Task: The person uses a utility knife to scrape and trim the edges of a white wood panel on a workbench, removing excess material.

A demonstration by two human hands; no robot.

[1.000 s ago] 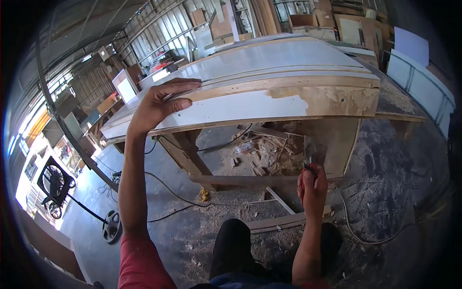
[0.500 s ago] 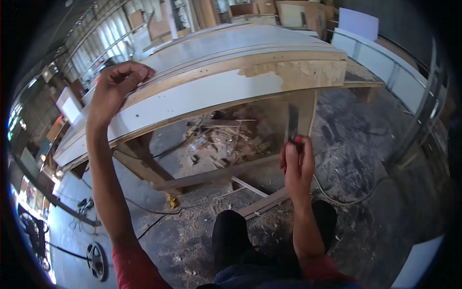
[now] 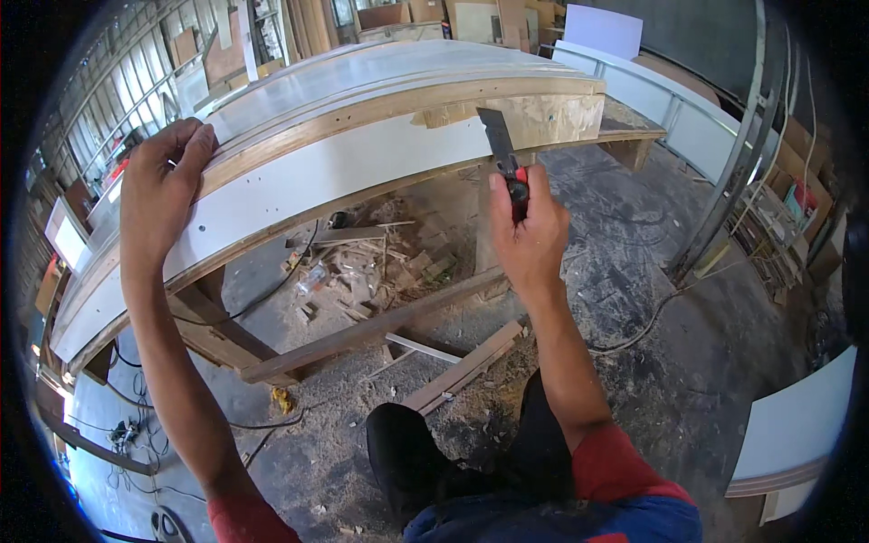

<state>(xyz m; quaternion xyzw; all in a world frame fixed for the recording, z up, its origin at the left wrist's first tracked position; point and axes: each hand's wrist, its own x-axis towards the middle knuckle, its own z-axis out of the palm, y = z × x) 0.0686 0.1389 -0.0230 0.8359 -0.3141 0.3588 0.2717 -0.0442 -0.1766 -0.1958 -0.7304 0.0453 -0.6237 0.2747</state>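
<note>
A long panel (image 3: 308,172) with a white front face and bare wood edges lies across a wooden bench. Toward its right end the white covering gives way to a rough, tan patch (image 3: 534,125). My left hand (image 3: 167,176) is closed over the panel's upper edge at the left, fingers curled on top. In my right hand (image 3: 532,226) is a utility knife (image 3: 503,154) with a red and black handle and a wide dark blade. The blade points up, its tip at the border between white covering and tan patch. Whether the tip touches is hard to tell.
Beneath the bench lie wood scraps and shavings (image 3: 362,271), behind a low wooden rail (image 3: 380,319). Cables cross the floor at left. A metal post (image 3: 738,145) and stacked boards (image 3: 769,244) stand at right; a white board (image 3: 797,421) is nearer. My knees are below.
My right hand has raised the knife from below the panel to its front face. My left hand stays on the upper edge. The whole view has shifted, showing more of the right side.
</note>
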